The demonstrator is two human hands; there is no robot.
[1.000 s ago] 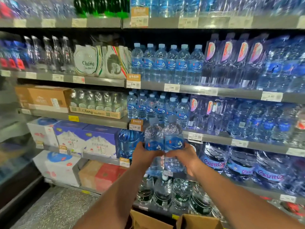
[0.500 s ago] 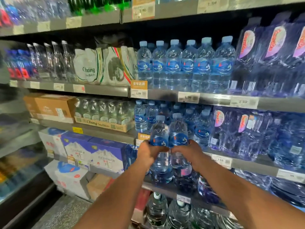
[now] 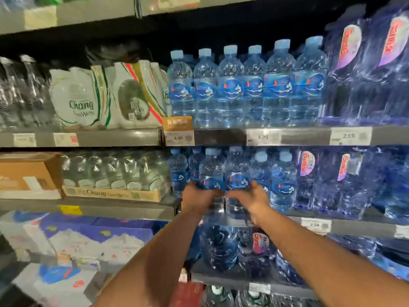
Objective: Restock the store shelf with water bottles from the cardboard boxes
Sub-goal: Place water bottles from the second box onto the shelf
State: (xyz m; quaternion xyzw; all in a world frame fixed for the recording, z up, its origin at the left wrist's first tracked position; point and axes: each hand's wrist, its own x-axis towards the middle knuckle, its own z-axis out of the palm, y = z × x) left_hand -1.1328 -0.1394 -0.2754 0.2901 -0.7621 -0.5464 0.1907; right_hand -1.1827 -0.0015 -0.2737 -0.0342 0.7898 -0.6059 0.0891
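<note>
One shelved bottle [image 3: 178, 171] stands left of the gap I'm filling. My left hand [image 3: 200, 197] has its fingers curled round the lower body of a water bottle [image 3: 211, 171], kept upright so it can slide straight in. A second bottle [image 3: 236, 171] touches it, gripped the same way by my right hand [image 3: 250, 199]. I judge the pair is held together to go in with one push. That makes two in hand, at the front lip of the shelf [image 3: 354, 226]. Two standing bottles [image 3: 283, 180] wait just right. The upper row [image 3: 230, 89] shows six in front.
</note>
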